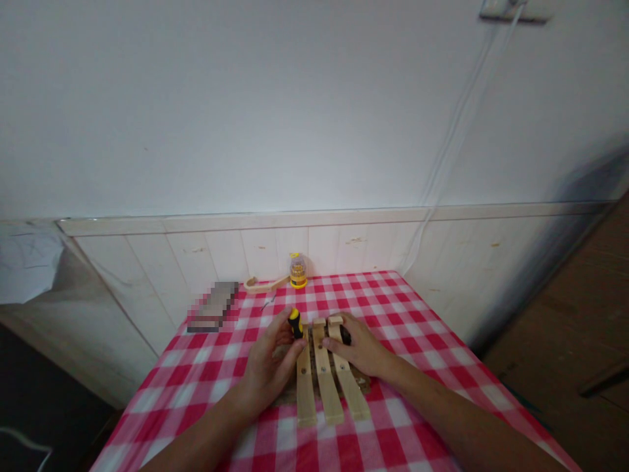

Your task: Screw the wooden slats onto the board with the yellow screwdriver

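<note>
A piece made of three pale wooden slats [324, 380] screwed side by side lies on the red-and-white checked tablecloth [422, 341]. My left hand [270, 367] is closed around a yellow-and-black screwdriver [295, 323], held upright at the far end of the left slat. My right hand [358, 347] rests flat on the right slat, fingers stretched out, pressing it down. A small dark object shows just behind its fingers.
At the table's far edge stand a yellow-based clear container [297, 271] and a curved wooden part [263, 284]. A blurred grey box [213, 307] lies far left, a thin metal bit [268, 301] beside it. White panelled wall behind; floor drops off right.
</note>
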Demonstrator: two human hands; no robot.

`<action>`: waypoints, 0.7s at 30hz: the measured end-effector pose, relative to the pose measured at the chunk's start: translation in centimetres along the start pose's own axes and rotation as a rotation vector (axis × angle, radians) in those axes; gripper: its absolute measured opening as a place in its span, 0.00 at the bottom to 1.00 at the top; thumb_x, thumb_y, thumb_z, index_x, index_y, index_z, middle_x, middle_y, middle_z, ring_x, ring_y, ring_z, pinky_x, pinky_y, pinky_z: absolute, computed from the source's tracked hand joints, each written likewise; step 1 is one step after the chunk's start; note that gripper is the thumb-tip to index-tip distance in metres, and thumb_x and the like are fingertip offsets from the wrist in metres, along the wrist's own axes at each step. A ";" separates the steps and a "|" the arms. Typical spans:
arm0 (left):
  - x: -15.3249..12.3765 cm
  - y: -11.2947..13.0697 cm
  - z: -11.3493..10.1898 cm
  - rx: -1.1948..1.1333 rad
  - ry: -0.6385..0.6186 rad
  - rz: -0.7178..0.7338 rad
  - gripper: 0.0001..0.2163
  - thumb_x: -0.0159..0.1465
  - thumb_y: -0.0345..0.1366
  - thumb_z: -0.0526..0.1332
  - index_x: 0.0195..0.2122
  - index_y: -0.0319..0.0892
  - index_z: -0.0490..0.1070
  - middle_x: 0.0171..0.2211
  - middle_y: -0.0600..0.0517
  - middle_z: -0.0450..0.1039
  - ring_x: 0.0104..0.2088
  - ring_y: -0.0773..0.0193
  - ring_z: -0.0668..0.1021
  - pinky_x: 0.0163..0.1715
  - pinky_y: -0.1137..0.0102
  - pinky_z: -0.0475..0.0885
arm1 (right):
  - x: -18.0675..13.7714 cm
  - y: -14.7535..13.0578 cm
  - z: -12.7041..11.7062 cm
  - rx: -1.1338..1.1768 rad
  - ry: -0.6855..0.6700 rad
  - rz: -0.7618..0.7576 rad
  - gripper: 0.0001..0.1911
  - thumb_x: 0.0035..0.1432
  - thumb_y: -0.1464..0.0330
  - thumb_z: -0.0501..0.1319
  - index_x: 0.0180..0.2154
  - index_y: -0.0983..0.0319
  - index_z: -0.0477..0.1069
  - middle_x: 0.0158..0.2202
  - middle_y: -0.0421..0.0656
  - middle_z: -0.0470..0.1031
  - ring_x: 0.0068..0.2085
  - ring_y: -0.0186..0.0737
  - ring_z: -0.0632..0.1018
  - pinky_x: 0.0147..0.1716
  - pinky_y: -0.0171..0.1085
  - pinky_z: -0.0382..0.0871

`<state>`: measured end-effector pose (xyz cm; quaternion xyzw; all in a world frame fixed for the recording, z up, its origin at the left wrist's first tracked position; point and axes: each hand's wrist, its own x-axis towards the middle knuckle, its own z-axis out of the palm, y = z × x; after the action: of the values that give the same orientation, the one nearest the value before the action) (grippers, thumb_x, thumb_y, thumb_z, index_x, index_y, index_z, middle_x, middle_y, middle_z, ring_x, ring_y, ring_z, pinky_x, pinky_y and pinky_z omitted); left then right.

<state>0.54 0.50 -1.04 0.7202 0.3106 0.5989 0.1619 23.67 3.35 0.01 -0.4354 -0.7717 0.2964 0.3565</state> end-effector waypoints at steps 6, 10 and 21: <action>-0.1 -0.8 0.3 0.124 0.042 0.004 0.28 0.70 0.37 0.64 0.70 0.50 0.59 0.44 0.49 0.82 0.39 0.62 0.85 0.38 0.67 0.84 | 0.1 -0.3 -0.2 -0.015 0.001 0.008 0.11 0.62 0.60 0.66 0.42 0.60 0.73 0.41 0.46 0.78 0.42 0.49 0.78 0.42 0.44 0.73; 0.0 -1.3 0.6 0.216 0.100 0.019 0.24 0.67 0.39 0.67 0.63 0.49 0.66 0.44 0.49 0.81 0.35 0.63 0.84 0.36 0.67 0.84 | 0.1 -0.7 -0.3 -0.050 0.006 0.015 0.10 0.62 0.61 0.67 0.41 0.60 0.73 0.39 0.45 0.78 0.41 0.48 0.78 0.41 0.43 0.73; 0.1 -0.6 0.3 0.115 0.020 -0.052 0.28 0.69 0.35 0.64 0.69 0.49 0.59 0.42 0.50 0.81 0.38 0.62 0.84 0.37 0.68 0.83 | 0.1 -0.7 -0.4 -0.045 0.005 0.015 0.09 0.61 0.63 0.67 0.40 0.60 0.73 0.39 0.45 0.78 0.41 0.48 0.78 0.41 0.42 0.72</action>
<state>0.70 1.08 -1.41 0.7140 0.3644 0.5829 0.1326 23.62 3.20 0.77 -0.4497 -0.7740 0.2804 0.3465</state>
